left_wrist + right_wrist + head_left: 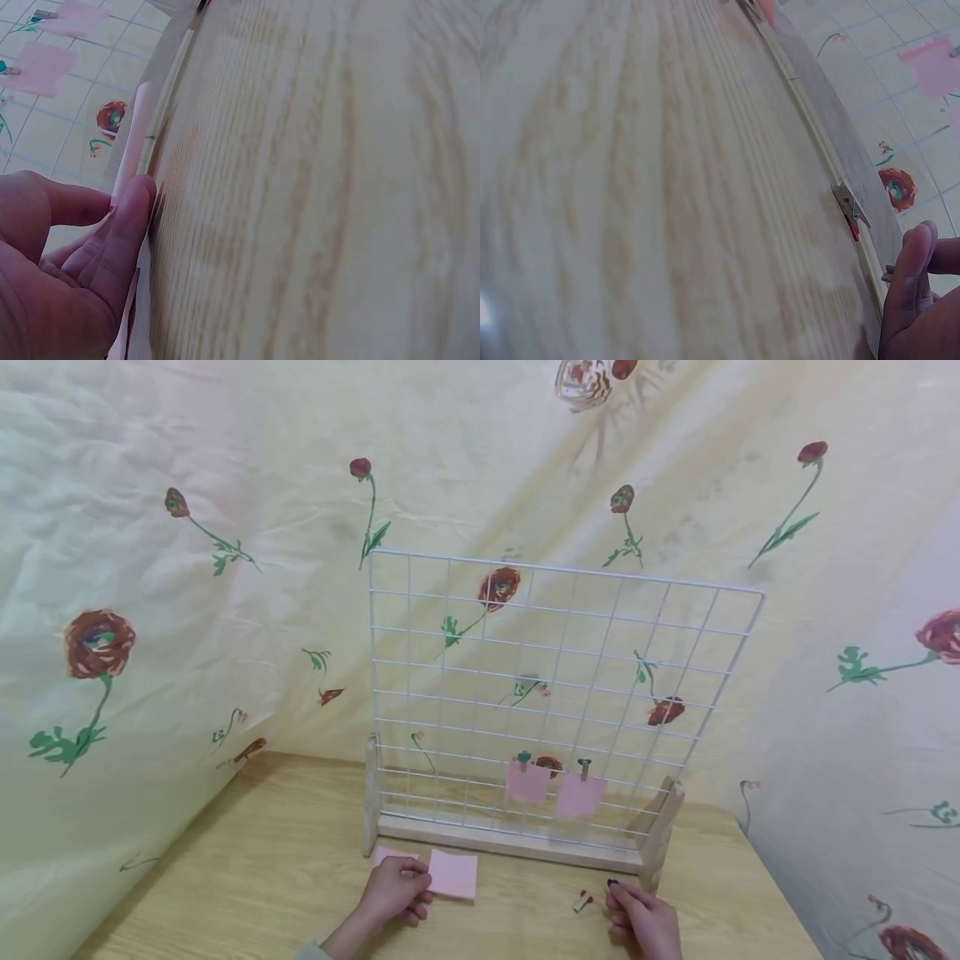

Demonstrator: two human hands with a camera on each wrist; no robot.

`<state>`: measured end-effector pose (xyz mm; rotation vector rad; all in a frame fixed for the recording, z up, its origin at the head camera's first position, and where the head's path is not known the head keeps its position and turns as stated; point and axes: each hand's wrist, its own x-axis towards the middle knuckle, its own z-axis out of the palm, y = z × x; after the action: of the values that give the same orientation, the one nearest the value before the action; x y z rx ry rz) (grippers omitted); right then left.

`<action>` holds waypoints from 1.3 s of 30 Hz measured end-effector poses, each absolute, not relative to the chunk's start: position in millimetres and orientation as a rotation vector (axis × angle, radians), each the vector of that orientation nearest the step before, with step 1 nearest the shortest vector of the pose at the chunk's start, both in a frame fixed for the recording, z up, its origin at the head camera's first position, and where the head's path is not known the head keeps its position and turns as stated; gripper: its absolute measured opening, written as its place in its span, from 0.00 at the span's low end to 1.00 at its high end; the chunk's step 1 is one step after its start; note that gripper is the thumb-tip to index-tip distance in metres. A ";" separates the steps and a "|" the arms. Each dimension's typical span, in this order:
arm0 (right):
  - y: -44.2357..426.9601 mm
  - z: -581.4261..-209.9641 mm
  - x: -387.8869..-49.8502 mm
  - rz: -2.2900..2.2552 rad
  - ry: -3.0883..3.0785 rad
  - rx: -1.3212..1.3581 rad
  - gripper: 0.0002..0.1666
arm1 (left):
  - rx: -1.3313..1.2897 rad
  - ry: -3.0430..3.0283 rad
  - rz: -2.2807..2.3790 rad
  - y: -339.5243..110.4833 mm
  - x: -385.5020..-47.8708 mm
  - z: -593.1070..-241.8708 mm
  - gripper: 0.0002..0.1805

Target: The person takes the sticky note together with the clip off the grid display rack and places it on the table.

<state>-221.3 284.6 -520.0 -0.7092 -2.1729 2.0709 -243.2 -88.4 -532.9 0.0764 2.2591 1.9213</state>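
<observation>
My left hand (393,891) pinches the edge of a pink paper square (454,874) between thumb and fingers. In the left wrist view that paper (133,146) stands edge-on, raised from the wood. Another pink square (393,853) lies partly hidden behind the same hand. My right hand (647,920) holds a small wooden clothespin (887,274) between thumb and fingertips; its dark blue end (612,883) shows in the head view. Just left of this hand, a second clothespin (582,902) with a red end rests on the table.
A white wire grid (480,700) stands behind the hands in a wooden base (517,845). Two pink squares, one on the left (527,782) and one on the right (580,795), hang from it by green-topped clothespins. Flower-printed cloth (262,427) surrounds the wooden table (247,860).
</observation>
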 end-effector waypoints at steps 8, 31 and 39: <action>287.1 -521.0 -220.1 2.050 -2.189 -0.726 0.15 | 0.072 2.267 1.919 -87.1 -243.7 -533.3 0.12; 281.2 -524.1 -222.8 2.010 -2.179 -0.684 0.18 | 0.022 2.346 1.858 -83.8 -239.3 -530.7 0.12; 280.6 -523.6 -222.0 1.999 -2.174 -0.705 0.21 | -0.016 2.380 1.877 -83.2 -238.4 -526.6 0.17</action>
<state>-222.0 280.6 -523.6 -0.7045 -2.1740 1.9989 -238.4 -83.2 -526.6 -0.0164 2.3804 1.8775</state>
